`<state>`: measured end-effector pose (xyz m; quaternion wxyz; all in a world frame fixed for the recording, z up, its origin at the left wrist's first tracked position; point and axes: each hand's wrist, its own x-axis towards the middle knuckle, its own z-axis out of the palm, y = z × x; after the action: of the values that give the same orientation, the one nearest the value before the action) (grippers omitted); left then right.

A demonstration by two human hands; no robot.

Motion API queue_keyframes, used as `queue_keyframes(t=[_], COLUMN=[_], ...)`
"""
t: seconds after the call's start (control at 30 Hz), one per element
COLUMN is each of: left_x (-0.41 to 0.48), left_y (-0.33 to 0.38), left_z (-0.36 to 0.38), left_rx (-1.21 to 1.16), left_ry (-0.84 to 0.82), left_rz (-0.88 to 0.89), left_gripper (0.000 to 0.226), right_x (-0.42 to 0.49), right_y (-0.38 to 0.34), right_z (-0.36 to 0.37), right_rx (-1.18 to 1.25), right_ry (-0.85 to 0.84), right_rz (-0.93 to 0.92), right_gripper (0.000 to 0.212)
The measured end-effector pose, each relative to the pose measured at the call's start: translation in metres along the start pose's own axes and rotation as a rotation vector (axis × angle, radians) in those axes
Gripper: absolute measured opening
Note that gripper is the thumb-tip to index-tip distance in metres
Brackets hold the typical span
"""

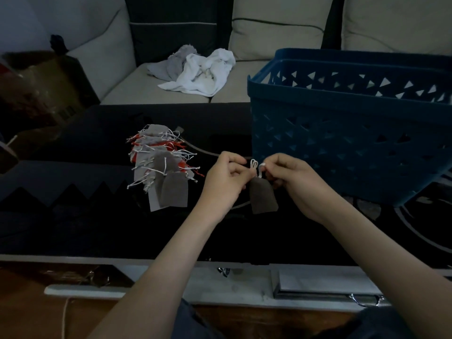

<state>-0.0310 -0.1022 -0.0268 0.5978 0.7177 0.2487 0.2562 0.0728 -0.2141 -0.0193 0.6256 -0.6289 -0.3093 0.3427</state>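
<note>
Both hands pinch the white string of a grey paper tag just in front of the blue basket.

Both bare forearms come up from the bottom edge and converge, wrists bent inward, beside the near left corner of the blue basket. The left hand has its fingers curled, thumb and fingertips pinching the white string where it meets the top of the grey paper tag. The right hand, fingers also curled, pinches the string's other end between thumb and forefinger. The tag hangs upright between the two hands, above the dark cloth. A pile of strung tags lies well left of the basket, and crumpled towels sit on the sofa behind the basket, to its left.
</note>
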Motion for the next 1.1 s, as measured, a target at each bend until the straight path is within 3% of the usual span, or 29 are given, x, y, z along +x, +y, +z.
queue_keyframes(t=[0.13, 0.3, 0.5, 0.67, 0.87, 1.1], left_x=[-0.001, -0.002, -0.006, -0.01, -0.015, -0.012], left_y=[-0.002, -0.003, 0.0, 0.004, 0.009, 0.011], left_z=[0.004, 0.005, 0.007, 0.005, 0.008, 0.008], left_rx=[0.034, 0.111, 0.195, 0.211, 0.197, -0.159], left_ry=[0.04, 0.031, 0.023, -0.009, 0.01, -0.018], left_rz=[0.003, 0.023, 0.078, 0.112, 0.138, -0.093], left_gripper=[0.008, 0.013, 0.018, 0.019, 0.012, 0.024], right_x=[-0.001, -0.001, 0.001, -0.002, -0.006, -0.007], right_y=[0.004, 0.006, 0.005, 0.002, -0.001, -0.004], right_z=[0.005, 0.012, 0.014, 0.014, 0.015, 0.012], right_rx=[-0.138, -0.297, -0.336, -0.39, -0.425, -0.387], right_ry=[0.011, 0.112, 0.159, 0.218, 0.271, 0.262], right_rz=[-0.125, -0.239, -0.218, -0.206, -0.251, -0.285], right_gripper=[0.015, 0.015, 0.023, 0.01, 0.009, 0.019])
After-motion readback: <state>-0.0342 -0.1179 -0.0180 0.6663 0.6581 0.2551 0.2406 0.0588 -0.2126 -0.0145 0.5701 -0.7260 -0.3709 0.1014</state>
